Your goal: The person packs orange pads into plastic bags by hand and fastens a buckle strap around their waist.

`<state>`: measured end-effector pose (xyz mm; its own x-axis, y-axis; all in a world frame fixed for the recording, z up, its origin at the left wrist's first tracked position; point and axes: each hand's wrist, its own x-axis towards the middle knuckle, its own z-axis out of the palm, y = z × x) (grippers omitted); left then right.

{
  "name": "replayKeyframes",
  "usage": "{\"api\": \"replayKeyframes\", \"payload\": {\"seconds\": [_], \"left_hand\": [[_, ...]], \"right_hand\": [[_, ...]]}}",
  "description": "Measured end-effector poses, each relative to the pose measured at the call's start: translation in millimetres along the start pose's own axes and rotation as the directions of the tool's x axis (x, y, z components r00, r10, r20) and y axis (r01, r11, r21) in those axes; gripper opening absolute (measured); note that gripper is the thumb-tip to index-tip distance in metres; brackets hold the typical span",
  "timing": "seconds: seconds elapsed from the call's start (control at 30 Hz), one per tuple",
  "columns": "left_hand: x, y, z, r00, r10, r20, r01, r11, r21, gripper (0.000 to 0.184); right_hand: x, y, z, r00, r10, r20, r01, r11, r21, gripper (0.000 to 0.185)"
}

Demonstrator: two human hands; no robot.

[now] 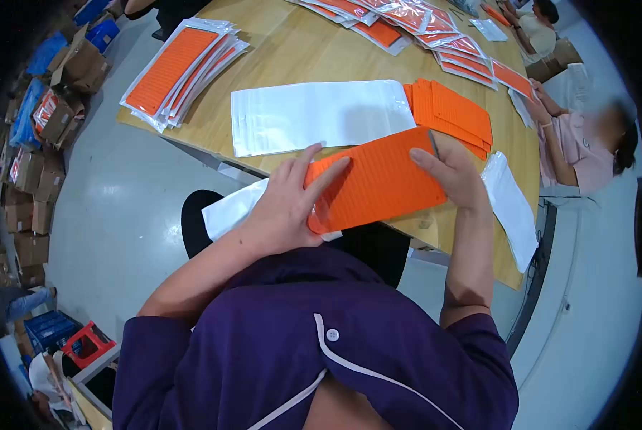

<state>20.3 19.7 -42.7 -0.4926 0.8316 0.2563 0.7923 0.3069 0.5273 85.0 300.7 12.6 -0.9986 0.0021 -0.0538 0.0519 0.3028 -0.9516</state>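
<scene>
An orange ribbed pad (378, 179) is held tilted between both hands, over the table's near edge. My left hand (285, 201) grips its left end, with the index finger stretched across the face and some clear film by the fingers. My right hand (450, 168) holds the right end, thumb on top and the other fingers hidden beneath. A white plastic bag (242, 204) extends leftward from behind my left hand. Just beyond the pad lies a stack of white plastic bags (314, 111). Several loose orange pads (453, 111) are piled behind my right hand.
Bagged orange pads (174, 68) form a stack at the table's left end, and more packs (435, 36) spread along the far side. A white bag (510, 208) lies at the right edge. A co-worker (578, 143) sits at the right. Cardboard boxes (49, 179) stand far left.
</scene>
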Motion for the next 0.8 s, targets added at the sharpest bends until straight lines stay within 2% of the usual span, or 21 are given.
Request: {"api": "replayKeyframes", "payload": {"seconds": [0.2, 0.33, 0.37, 0.5, 0.53, 0.67, 0.8], "left_hand": [[-8, -6, 8, 0.999, -0.025, -0.025, 0.023, 0.995, -0.100, 0.084], [3, 1, -4, 1.000, 0.015, -0.021, -0.016, 0.999, -0.051, 0.061], [5, 1, -8, 1.000, 0.018, -0.023, -0.019, 0.999, -0.049, 0.061], [11, -4, -26, 0.986, 0.088, 0.145, -0.073, 0.992, -0.105, 0.040], [16, -4, -34, 0.985, 0.090, 0.148, -0.075, 0.992, -0.105, 0.040], [36, -4, -66, 0.939, -0.009, 0.343, 0.087, 0.974, -0.211, 0.028], [44, -10, -73, 0.950, 0.088, 0.299, -0.032, 0.982, -0.187, 0.023]], "right_hand": [[2, 12, 6, 0.998, 0.063, 0.026, -0.062, 0.998, -0.030, 0.022], [4, 0, 0, 0.999, -0.011, -0.046, 0.010, 1.000, -0.023, 0.026], [5, -2, -2, 0.999, -0.014, -0.048, 0.012, 1.000, -0.025, 0.026], [4, -7, -13, 0.998, 0.046, 0.037, -0.037, 0.974, -0.223, 0.027], [5, -9, -14, 0.998, 0.047, 0.033, -0.038, 0.974, -0.222, 0.027], [11, -16, -8, 0.996, -0.060, -0.063, 0.054, 0.994, -0.093, 0.026], [16, -24, -15, 0.991, -0.102, -0.086, 0.086, 0.981, -0.173, 0.016]]}}
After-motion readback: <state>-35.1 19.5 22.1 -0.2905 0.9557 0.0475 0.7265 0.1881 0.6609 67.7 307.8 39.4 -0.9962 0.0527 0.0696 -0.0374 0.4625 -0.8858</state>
